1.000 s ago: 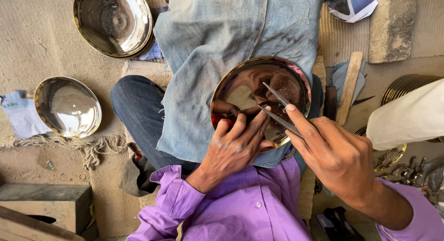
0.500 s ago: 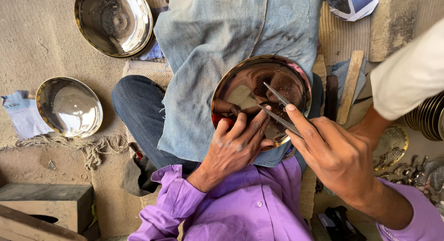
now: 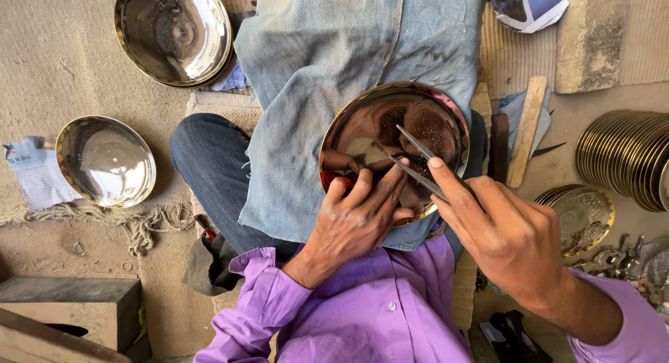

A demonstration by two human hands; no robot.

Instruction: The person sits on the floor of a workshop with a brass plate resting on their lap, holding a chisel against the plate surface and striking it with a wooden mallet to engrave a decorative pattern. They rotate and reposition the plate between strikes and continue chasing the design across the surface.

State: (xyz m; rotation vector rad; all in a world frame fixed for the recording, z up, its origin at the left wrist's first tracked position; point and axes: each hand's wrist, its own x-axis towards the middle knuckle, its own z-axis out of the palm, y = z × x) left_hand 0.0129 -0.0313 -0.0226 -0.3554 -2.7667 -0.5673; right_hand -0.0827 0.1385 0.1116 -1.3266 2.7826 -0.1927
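Two hands work one shiny plate at frame centre, propped on the lap over a denim cloth.

Left hand clamps the plate's lower rim, thumb and fingers curled over the edge, likely to steady it. Right hand pinches a thin metal tool, forefinger laid along it, tip inside the plate. Whether the tip touches is hard to tell; reflections blur the surface. Stacked plates at right are cut off; two bowls lie at left.
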